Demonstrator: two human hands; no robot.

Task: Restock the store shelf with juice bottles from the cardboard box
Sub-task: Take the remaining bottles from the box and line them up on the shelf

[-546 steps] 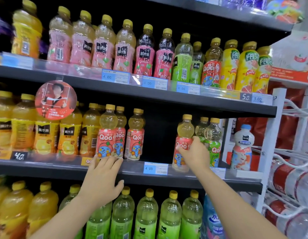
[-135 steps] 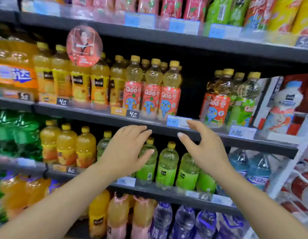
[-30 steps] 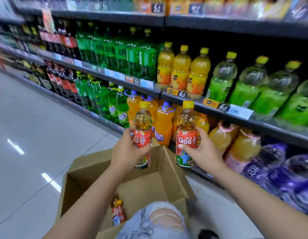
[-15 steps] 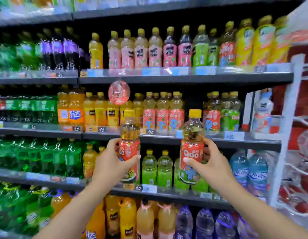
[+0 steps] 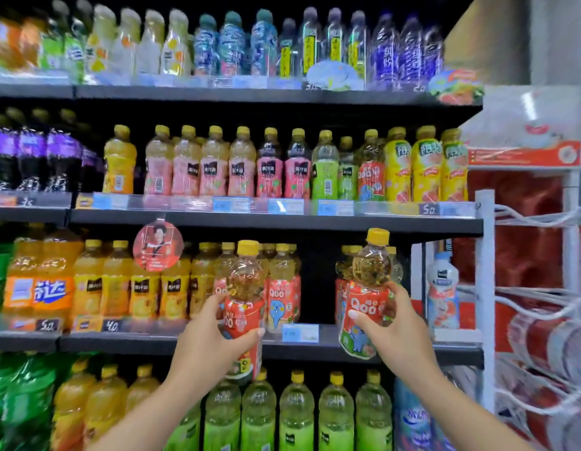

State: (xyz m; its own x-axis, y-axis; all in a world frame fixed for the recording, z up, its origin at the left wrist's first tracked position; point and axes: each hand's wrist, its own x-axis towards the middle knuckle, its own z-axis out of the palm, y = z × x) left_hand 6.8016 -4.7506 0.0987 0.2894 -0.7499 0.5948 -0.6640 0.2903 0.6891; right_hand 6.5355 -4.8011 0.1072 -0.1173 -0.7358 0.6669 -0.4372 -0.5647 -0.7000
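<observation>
One head-worn wide-angle view, facing straight into the store shelf (image 5: 276, 221) from close range, roughly level with its middle tiers, edges bowing outward, arms entering from below.

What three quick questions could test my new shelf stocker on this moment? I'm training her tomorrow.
1. True or false: the left hand and the right hand each hold a red-labelled, yellow-capped Qoo juice bottle.
2. Which held bottle is higher: the left bottle or the right bottle?
3. Multiple choice: the dark gap on the black metal shelf lies between A) Qoo bottles, B) green soda bottles, C) water bottles.

Key: 1 true; 2 the right bottle; 3 A.
</observation>
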